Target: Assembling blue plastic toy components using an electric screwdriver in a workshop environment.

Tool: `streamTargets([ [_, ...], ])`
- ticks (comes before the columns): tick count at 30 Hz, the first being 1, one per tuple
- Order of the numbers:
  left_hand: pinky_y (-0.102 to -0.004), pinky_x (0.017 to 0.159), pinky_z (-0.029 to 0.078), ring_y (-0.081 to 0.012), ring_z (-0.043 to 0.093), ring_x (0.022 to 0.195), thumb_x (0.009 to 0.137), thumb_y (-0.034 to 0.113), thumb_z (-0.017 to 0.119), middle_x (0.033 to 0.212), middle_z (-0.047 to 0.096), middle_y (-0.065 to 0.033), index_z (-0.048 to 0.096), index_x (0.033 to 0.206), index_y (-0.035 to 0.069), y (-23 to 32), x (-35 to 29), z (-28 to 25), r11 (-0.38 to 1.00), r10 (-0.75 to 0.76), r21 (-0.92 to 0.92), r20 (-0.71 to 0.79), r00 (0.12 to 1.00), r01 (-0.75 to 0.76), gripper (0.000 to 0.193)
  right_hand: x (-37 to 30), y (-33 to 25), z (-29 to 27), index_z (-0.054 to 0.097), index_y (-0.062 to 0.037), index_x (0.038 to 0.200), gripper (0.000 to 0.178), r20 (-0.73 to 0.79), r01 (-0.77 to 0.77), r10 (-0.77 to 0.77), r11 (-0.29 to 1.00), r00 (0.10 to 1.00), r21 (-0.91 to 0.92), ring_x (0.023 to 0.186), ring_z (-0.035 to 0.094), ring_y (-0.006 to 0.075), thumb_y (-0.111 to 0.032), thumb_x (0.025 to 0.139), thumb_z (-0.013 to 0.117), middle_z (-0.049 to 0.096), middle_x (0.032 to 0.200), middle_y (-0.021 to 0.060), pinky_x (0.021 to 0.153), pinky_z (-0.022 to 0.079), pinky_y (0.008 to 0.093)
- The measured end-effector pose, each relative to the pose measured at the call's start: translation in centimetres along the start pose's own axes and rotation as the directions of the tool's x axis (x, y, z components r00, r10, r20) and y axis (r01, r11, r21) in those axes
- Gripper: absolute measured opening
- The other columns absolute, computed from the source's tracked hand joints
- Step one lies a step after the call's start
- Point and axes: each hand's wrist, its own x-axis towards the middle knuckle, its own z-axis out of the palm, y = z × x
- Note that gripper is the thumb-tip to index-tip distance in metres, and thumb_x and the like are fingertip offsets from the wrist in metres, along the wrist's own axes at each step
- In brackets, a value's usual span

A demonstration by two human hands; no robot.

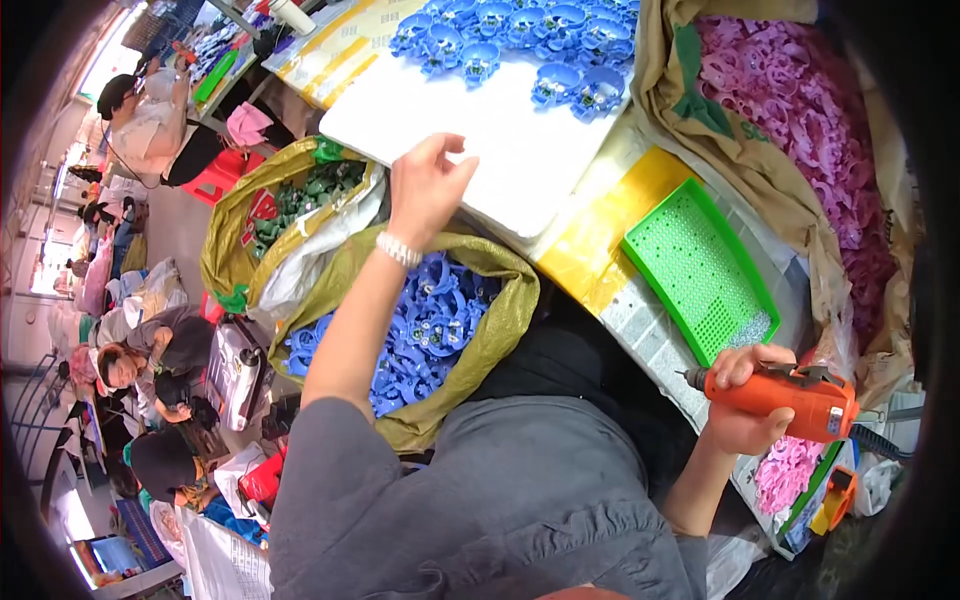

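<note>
My left hand (430, 188), with a pale bracelet at the wrist, hovers over the near left edge of a white board (490, 150). Its fingers are loosely bent, with a gap between thumb and forefinger and nothing visible in it. Wrapped in my right hand (745, 405) is an orange electric screwdriver (790, 405), its dark tip pointing left. Rows of blue cup-shaped plastic parts (520, 35) stand across the board's far side. Between board and screwdriver, a green perforated tray (690, 265) holds a small heap of tiny metallic pieces (755, 328) in its near corner.
An olive sack of blue parts (435, 320) stands below my left forearm, beside a sack of dark green parts (310, 200). A large sack of pink parts (800, 110) is at right. More pink parts (788, 475) lie below the screwdriver. Other people (150, 125) sit at left.
</note>
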Motion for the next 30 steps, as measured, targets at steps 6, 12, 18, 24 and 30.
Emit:
streamTargets([
  [6, -0.0402, 0.074, 0.049, -0.0323, 0.064, 0.079, 0.070, 0.037, 0.069, 0.083, 0.066, -0.0176, 0.065, 0.088, 0.000, -5.4, 12.5, 4.7, 0.982, 0.027, 0.187, -0.179, 0.983, 0.007, 0.042, -0.1, -0.5, -0.8, 0.047, -0.0003, 0.106, 0.065, -0.009, -0.023, 0.023, 1.000, 1.000, -0.013, 0.064, 0.049, 0.0154, -0.060, 0.080, 0.054, 0.050, 0.073, 0.0052, 0.064, 0.039, 0.0306],
  [12, -0.0409, 0.075, 0.049, -0.0357, 0.063, 0.083, 0.065, 0.037, 0.072, 0.084, 0.065, -0.0202, 0.065, 0.082, 0.001, -5.5, 14.9, 7.0, 0.926, -0.033, 0.371, -0.120, 0.992, 0.076, 0.040, -0.4, -0.6, -1.3, 0.047, -0.0004, 0.104, 0.064, -0.043, -0.013, 0.010, 0.998, 0.999, -0.064, 0.062, 0.050, 0.0160, -0.059, 0.080, 0.053, 0.050, 0.072, 0.0055, 0.063, 0.040, 0.0311],
  [18, -0.0409, 0.081, 0.047, -0.0347, 0.062, 0.088, 0.062, 0.028, 0.071, 0.088, 0.065, -0.0195, 0.062, 0.089, 0.001, -5.9, 14.2, 6.9, 0.933, -0.137, 0.322, -0.093, 0.986, 0.160, 0.039, -0.5, -0.2, -1.5, 0.045, 0.0020, 0.107, 0.066, -0.054, -0.025, 0.024, 0.999, 0.998, -0.031, 0.062, 0.050, 0.0170, -0.057, 0.080, 0.057, 0.052, 0.076, 0.0073, 0.060, 0.042, 0.0310],
  [24, -0.0373, 0.081, 0.048, -0.0325, 0.061, 0.090, 0.058, 0.023, 0.072, 0.095, 0.064, -0.0198, 0.052, 0.111, -0.005, -4.3, 10.5, 4.3, 0.939, -0.215, 0.281, 0.035, 0.976, 0.197, 0.064, -0.6, 0.0, -1.5, 0.045, 0.0024, 0.109, 0.068, -0.046, -0.056, 0.055, 0.998, 0.997, -0.010, 0.063, 0.050, 0.0170, -0.057, 0.080, 0.058, 0.052, 0.076, 0.0073, 0.061, 0.042, 0.0306],
  [30, -0.0356, 0.070, 0.050, -0.0270, 0.064, 0.071, 0.058, 0.024, 0.067, 0.072, 0.066, -0.0114, 0.066, 0.087, 0.007, -2.8, 7.7, 3.0, 0.954, -0.130, 0.296, 0.271, 0.954, 0.046, 0.034, -0.3, -1.0, -1.6, 0.045, 0.0032, 0.108, 0.069, -0.039, -0.038, 0.036, 0.999, 0.999, -0.035, 0.064, 0.051, 0.0173, -0.058, 0.079, 0.058, 0.052, 0.078, 0.0079, 0.062, 0.041, 0.0318],
])
